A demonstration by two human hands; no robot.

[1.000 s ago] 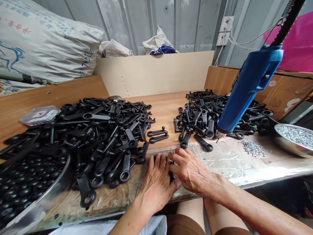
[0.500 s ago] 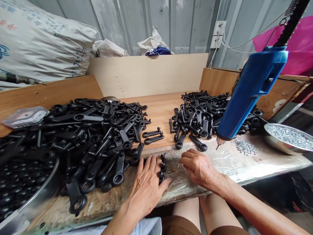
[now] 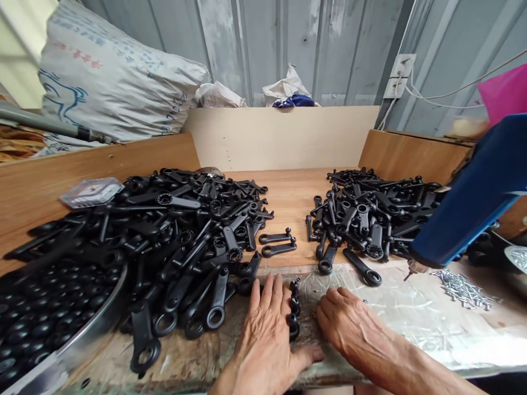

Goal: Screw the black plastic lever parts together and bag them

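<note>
Head view: shows a wooden bench (image 3: 411, 323) with raised boards at back and sides. Has a big white sack (image 3: 123, 77) leaning behind the left board, printed with blue characters, a red line and a blue drawing; reads roughly "7102" near its right edge, rest unclear. Holds a large pile of black crank arms (image 3: 197, 219) on the left, a smaller pile of black arms (image 3: 366, 208) on the right. Has a metal basin (image 3: 93, 323) of black knobs at lower left, plus a blue driver (image 3: 473, 192) hanging tilted at right, tip down. No brand readable on it.

Left hand (image 3: 267, 334) laid flat, fingers extended, beside and partly over a short row of black ball-ended parts (image 3: 293, 312). Right hand (image 3: 349, 323) set down just right of that row, fingers curled under; can't tell whether clenched on anything. Also shows a bowl of screws (image 3: 519, 258) cut off at the right edge, a clear plastic box (image 3: 93, 192) by the left pile, two loose arms (image 3: 279, 243) lying between the piles, a scatter of silver screws (image 3: 465, 288) near the driver tip and a single screw (image 3: 319, 291) above the right hand.
</note>
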